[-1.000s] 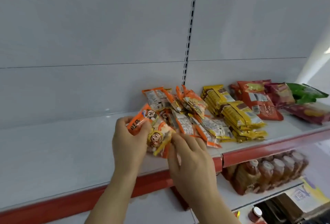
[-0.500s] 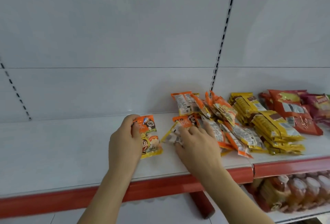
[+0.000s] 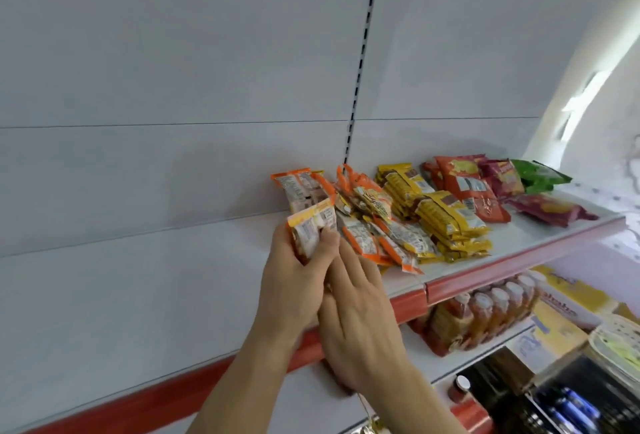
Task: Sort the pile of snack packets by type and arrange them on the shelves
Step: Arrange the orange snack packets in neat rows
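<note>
My left hand [image 3: 294, 281] grips a small bunch of orange-and-yellow snack packets [image 3: 311, 226], held upright with their printed backs toward me, just above the white shelf [image 3: 138, 295]. My right hand [image 3: 356, 309] lies against the left one with fingers straight, its fingertips reaching the held packets. To the right lies the loose pile of orange packets [image 3: 367, 222]. Beyond it sit stacked yellow packets [image 3: 440, 222], then red [image 3: 467, 191], purple [image 3: 502, 177] and green [image 3: 538, 177] bags.
The shelf has a red front edge [image 3: 485, 278] and a white back panel with a slotted upright [image 3: 360, 63]. The lower shelf holds a row of bottles [image 3: 485, 312] and yellow boxes [image 3: 568, 305]. A dark basket [image 3: 571, 399] sits at the bottom right.
My left hand has lifted its packets off the shelf and moved right toward the pile. My right hand left the pile and came against the left hand. The camera swung right.
</note>
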Available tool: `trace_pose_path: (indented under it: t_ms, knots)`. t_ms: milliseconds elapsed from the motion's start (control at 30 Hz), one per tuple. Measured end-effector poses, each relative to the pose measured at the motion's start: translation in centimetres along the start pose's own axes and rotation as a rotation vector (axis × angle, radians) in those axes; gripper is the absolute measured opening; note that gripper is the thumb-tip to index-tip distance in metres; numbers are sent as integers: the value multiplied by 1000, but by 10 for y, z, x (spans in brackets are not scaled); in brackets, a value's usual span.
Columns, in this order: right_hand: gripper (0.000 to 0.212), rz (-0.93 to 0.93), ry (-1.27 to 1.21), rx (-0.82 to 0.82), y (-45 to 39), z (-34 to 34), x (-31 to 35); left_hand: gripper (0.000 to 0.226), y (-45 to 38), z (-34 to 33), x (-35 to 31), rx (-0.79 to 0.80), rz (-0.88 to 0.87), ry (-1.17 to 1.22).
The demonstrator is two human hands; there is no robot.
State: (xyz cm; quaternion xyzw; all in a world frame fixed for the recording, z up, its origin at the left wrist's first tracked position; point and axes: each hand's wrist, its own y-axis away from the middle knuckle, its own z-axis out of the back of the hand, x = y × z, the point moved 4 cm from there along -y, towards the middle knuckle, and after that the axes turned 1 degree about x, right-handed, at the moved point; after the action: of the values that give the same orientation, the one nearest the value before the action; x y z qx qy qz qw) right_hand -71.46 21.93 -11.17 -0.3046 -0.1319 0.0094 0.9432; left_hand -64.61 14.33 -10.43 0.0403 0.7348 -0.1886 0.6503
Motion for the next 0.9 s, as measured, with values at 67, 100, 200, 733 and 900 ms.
trace_pose_path:
  t_ms: [67,100,200,733,900]
  knots:
    - [60,-95,-175,-16,7,22,-16,19,-5,-8,3,-20,-25,-19]
    - [62,-162,-207,-39,11,31,-27,17,-7,-12,3,-23,-21,3]
    - [62,-289,-66,-184,16,57,-65,13,-12,-22,9,-52,-3,15]
    - [21,-78,-12,-161,-15,89,-170,38,-6,-70,3,-279,-46,-397]
    - [27,94,-115,-327,0,76,-144,37,-3,-83,-2,-301,-54,-333]
